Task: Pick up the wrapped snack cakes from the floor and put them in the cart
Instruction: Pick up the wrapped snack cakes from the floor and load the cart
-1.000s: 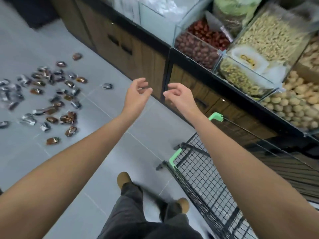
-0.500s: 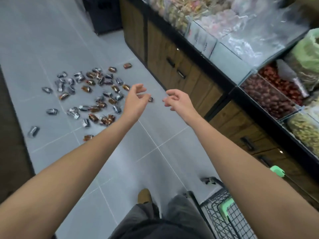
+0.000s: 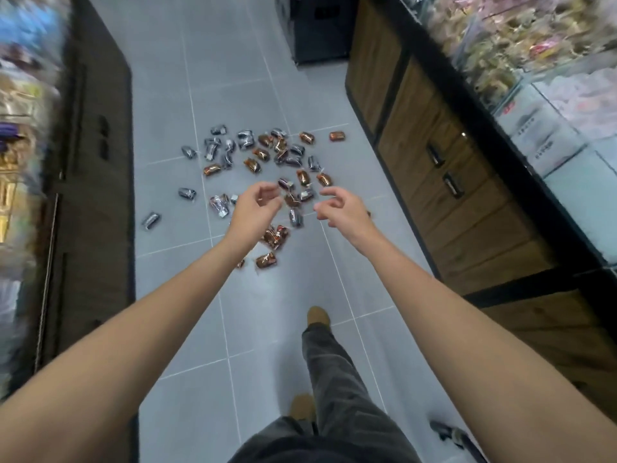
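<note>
Grey tiled floor (image 3: pixel 233 78) with pale grout lines runs down the aisle. Right side: wood-grain cabinet (image 3: pixel 474 228) with dark drawer handles (image 3: pixel 452 185), black trim along its top edge. Above it, clear display bins (image 3: pixel 567 121) of packaged goods, contents blurred. Left side: dark cabinet (image 3: pixel 96 195) under blurred shelves of goods (image 3: pixel 20 128). Far end: black unit (image 3: pixel 317 28) standing on the floor, just beside the wood-grain cabinet.
</note>
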A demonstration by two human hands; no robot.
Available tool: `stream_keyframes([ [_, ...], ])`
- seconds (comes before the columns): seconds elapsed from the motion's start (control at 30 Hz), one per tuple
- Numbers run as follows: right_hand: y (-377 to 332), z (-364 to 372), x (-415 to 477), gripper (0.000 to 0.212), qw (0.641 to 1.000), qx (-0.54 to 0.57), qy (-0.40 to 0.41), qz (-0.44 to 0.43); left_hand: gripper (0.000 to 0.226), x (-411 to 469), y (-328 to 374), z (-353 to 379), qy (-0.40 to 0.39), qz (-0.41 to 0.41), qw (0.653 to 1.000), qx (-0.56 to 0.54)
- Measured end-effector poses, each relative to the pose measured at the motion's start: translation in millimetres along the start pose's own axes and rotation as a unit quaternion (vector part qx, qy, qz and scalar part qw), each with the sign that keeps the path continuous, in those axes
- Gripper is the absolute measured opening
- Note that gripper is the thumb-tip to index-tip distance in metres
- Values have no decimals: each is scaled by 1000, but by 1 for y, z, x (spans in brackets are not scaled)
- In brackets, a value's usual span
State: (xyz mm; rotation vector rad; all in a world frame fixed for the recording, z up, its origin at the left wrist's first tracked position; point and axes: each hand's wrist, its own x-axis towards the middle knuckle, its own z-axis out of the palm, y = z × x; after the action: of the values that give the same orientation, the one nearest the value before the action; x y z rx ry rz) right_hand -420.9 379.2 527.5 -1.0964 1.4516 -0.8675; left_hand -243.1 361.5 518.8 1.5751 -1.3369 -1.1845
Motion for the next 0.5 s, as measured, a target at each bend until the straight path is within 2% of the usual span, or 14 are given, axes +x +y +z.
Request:
stream_keyframes([
  [0.27,3,9,126,33,998,-4,-38,41,33,108,-21,5,-24,-43,996,80],
  [0.5,15,38,195,32,994,-2,-64,93,34,167,-49,-17,2,-116,987,109],
])
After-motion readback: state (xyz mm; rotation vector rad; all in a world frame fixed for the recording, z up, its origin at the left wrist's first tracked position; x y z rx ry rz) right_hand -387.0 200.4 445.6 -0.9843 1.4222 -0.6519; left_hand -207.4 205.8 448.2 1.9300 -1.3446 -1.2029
